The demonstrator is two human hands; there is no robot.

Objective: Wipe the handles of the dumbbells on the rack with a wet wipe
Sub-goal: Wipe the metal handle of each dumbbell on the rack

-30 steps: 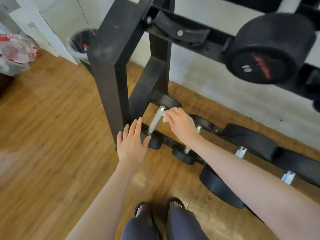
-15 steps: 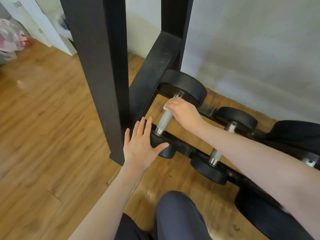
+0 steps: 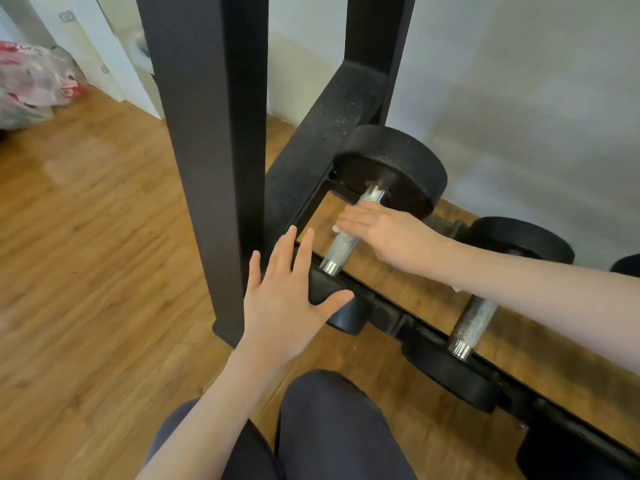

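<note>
Down at the bottom tier of a black dumbbell rack (image 3: 207, 140), close to the wooden floor (image 3: 86, 254), we crouch with both hands forward. Our right hand (image 3: 384, 233) lies over the knurled metal handle (image 3: 341, 245) of the first dumbbell (image 3: 391, 168), near its far end. A small white corner of the wet wipe (image 3: 336, 229) shows beneath the fingers, so the wipe sits between palm and handle. The fingers look fairly straight and blurred; we judge they press the wipe onto the handle, though we cannot tell whether the thumb curls underneath.

Our left hand (image 3: 284, 296) is released and flat, fingers spread, resting against the near black weight of this same dumbbell beside the rack's front upright. It grasps nothing; we judge it is there to steady the dumbbell so it does not roll while the handle is rubbed.

To the right, a second dumbbell handle (image 3: 472, 322) lies in the rack, partly crossed by our right forearm, with more dark weights beyond. It seems to be waiting its turn. A plastic bag (image 3: 31, 81) sits on the floor at far left, and our dark trouser knees fill the lower edge.
</note>
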